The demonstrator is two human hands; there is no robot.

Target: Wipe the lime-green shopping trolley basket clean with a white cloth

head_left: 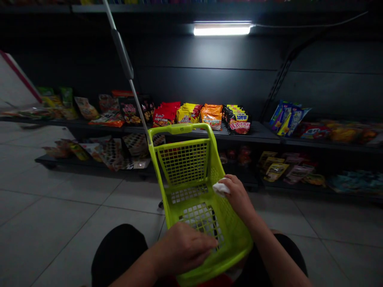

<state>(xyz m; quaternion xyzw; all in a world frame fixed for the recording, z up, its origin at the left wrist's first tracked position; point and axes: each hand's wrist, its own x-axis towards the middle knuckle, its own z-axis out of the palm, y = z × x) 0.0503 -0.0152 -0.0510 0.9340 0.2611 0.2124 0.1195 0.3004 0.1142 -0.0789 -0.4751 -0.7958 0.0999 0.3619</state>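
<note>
A lime-green plastic shopping basket (187,159) lies tipped on my lap, its open side facing me and its handle at the far end. My left hand (184,247) rests on the basket's near rim with the fingers curled over the mesh. My right hand (237,195) is closed on a small white cloth (220,188) and presses it against the basket's right inner wall. My knees in dark trousers show below the basket.
Dark store shelves (263,135) run across the back, stocked with snack and noodle packets (166,113). A metal pole (124,59) leans diagonally behind the basket. A lit tube lamp (222,29) hangs above. Pale floor tiles (60,215) spread to the left.
</note>
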